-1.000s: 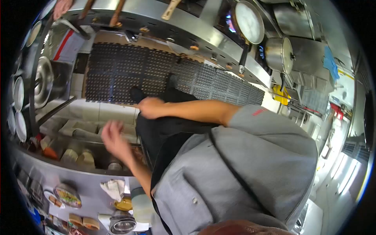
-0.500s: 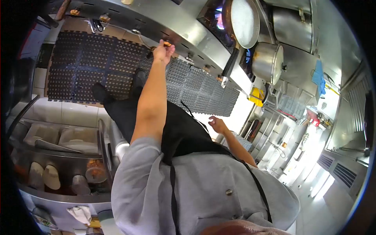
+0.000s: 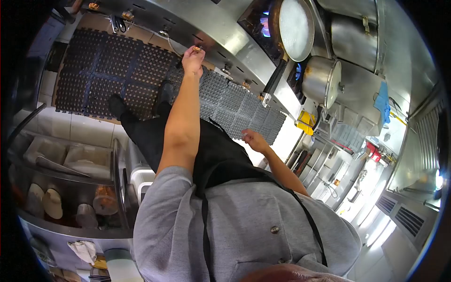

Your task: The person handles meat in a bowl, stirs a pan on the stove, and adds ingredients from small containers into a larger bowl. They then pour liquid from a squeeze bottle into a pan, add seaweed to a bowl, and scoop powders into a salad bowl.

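My left hand (image 3: 193,61) reaches forward to the front panel of the stove (image 3: 221,40). Its fingers are closed around a brownish burner knob (image 3: 197,49), which they partly cover. Off to the right, my right hand (image 3: 255,140) hangs in front of the black apron (image 3: 221,155), fingers loosely curled and apart, with no held thing that I can make out. A frying pan (image 3: 294,30) of white, foamy-looking contents sits over a lit burner, its black handle (image 3: 276,77) pointing toward me. Beside it stands a lidded steel pot (image 3: 319,80), near blue flames.
Black perforated rubber mats (image 3: 103,70) cover the floor by the stove. Tongs (image 3: 118,24) hang from the stove front. Behind on the left is a counter with food containers (image 3: 87,160). A blue cloth (image 3: 382,101) and a yellow object (image 3: 305,122) lie at right.
My left hand has gone from spread fingers at the knob to a closed grip on it. My right hand has moved slightly up and left. The view has shifted a little.
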Available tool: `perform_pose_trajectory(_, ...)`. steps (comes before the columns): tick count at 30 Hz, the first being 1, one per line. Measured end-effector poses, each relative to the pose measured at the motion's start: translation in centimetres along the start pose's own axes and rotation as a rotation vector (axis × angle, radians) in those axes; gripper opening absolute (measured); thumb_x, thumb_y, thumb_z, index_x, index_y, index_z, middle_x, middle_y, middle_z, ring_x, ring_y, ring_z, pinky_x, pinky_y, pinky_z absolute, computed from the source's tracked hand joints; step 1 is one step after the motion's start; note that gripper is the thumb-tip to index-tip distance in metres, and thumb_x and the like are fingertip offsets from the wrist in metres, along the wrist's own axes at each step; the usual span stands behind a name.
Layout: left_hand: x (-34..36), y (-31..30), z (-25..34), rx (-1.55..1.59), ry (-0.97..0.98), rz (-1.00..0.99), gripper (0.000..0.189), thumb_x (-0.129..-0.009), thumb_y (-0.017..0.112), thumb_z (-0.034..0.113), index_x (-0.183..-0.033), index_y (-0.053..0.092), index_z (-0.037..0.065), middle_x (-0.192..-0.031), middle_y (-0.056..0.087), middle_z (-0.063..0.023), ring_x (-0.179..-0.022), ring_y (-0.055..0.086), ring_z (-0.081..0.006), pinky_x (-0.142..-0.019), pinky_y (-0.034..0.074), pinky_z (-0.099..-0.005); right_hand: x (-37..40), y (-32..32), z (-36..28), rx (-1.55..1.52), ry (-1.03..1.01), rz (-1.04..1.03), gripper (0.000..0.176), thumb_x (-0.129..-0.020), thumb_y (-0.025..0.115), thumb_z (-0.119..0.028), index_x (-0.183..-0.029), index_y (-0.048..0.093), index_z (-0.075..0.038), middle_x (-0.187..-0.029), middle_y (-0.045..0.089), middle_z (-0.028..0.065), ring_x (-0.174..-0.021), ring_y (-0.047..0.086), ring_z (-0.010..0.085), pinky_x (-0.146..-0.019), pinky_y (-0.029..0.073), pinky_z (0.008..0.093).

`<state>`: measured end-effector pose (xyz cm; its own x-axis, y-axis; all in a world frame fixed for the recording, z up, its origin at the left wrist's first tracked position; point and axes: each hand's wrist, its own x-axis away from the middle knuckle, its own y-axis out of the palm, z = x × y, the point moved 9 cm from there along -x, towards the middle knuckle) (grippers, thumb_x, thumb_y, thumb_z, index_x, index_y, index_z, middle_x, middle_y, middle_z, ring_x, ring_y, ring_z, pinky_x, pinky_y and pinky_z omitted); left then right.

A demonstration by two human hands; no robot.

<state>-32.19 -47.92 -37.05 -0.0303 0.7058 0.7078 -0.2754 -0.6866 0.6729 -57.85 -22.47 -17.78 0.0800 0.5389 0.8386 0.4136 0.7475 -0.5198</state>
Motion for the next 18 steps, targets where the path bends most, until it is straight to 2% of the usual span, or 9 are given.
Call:
perform_pose_trajectory(1,0.2,-0.1,0.3,-0.005,0.038,0.016,0.029,-0.08,0.061,-0.008,-0.105,0.051,0.002,-0.086,0.06,-0.0051,-0.077,0.061,-0.0172,-0.074,0.053,-0.0286,0.1,-0.1,-0.1,0.046,0.0,0.009,0.032,-0.086,0.058,-0.025,-0.113,0.057,-0.006,-0.085,0.065,0.0153,-0.081,0.063,0.0286,-0.073,0.048,0.0387)
perform_pose_trajectory(3,0.5,-0.3,0.5,-0.009,0.076,0.032,0.034,-0.079,0.062,-0.01,-0.108,0.05,0.002,-0.086,0.06,-0.0049,-0.077,0.061,-0.0172,-0.076,0.054,-0.0293,0.6,-0.2,-1.0,0.063,-0.034,0.023,0.032,-0.086,0.058,-0.024,-0.112,0.057,-0.005,-0.085,0.065,0.0164,-0.082,0.063,0.0293,-0.073,0.048,0.0388)
perform_pose_trajectory(6,0.5,-0.5,0.9,0.023,0.132,0.026,0.026,-0.081,0.062,-0.006,-0.104,0.053,0.001,-0.085,0.06,-0.0057,-0.078,0.062,-0.0176,-0.079,0.054,-0.0309,1.1,-0.2,-2.1,0.059,-0.05,0.016,0.032,-0.085,0.06,-0.022,-0.111,0.057,-0.004,-0.087,0.064,0.0183,-0.082,0.063,0.0296,-0.074,0.048,0.0385)
perform_pose_trajectory(8,0.1,-0.2,-0.2,0.023,-0.028,0.032,0.016,-0.085,0.063,0.0,-0.098,0.055,0.001,-0.083,0.06,-0.0065,-0.079,0.063,-0.0174,-0.079,0.055,-0.0313,1.0,-0.1,-2.2,0.04,-0.034,0.003,0.032,-0.085,0.06,-0.021,-0.112,0.057,-0.004,-0.088,0.064,0.019,-0.082,0.063,0.0293,-0.074,0.048,0.0382)
perform_pose_trajectory(9,0.1,-0.3,-0.1,0.023,-0.029,0.033,0.016,-0.085,0.063,0.0,-0.098,0.055,0.001,-0.083,0.06,-0.0065,-0.079,0.063,-0.0174,-0.079,0.055,-0.0313,1.0,0.1,-1.8,0.022,-0.015,-0.018,0.032,-0.085,0.06,-0.021,-0.112,0.057,-0.004,-0.088,0.064,0.0189,-0.082,0.063,0.0285,-0.074,0.048,0.0377)
perform_pose_trajectory(11,0.0,-0.1,-0.2,0.044,-0.055,0.025,0.01,-0.089,0.062,0.009,-0.091,0.056,0.001,-0.079,0.059,-0.0071,-0.077,0.063,-0.0184,-0.071,0.058,-0.0278,0.9,0.3,-1.5,0.007,0.002,-0.037,0.032,-0.085,0.06,-0.021,-0.112,0.057,-0.004,-0.088,0.064,0.0187,-0.081,0.063,0.0278,-0.074,0.048,0.0372)
perform_pose_trajectory(12,-0.4,-0.3,-0.3,0.045,-0.055,0.025,0.01,-0.089,0.062,0.009,-0.091,0.056,0.001,-0.079,0.059,-0.0071,-0.077,0.063,-0.0184,-0.071,0.058,-0.0278,0.8,0.3,-1.5,-0.008,-0.009,-0.027,0.033,-0.085,0.06,-0.022,-0.113,0.056,-0.005,-0.086,0.064,0.0186,-0.08,0.063,0.0272,-0.073,0.048,0.037)
perform_pose_trajectory(14,-1.1,-0.9,-1.7,0.131,-0.226,0.048,0.013,-0.089,0.061,0.011,-0.095,0.058,0.0,-0.081,0.056,-0.0069,-0.07,0.058,-0.0158,-0.072,0.058,-0.0331,0.7,0.5,-1.4,-0.022,-0.021,-0.018,0.033,-0.085,0.059,-0.022,-0.113,0.056,-0.005,-0.083,0.064,0.0184,-0.078,0.063,0.0266,-0.072,0.047,0.0368)
perform_pose_trajectory(18,-1.3,-0.9,-1.7,0.093,-0.264,0.065,0.011,-0.09,0.061,0.011,-0.091,0.058,0.0,-0.08,0.055,-0.0066,-0.069,0.057,-0.0156,-0.072,0.059,-0.0329,0.6,0.2,-2.0,0.036,-0.037,-0.019,0.034,-0.086,0.059,-0.024,-0.114,0.056,-0.005,-0.077,0.063,0.0185,-0.073,0.062,0.0264,-0.069,0.047,0.0368)
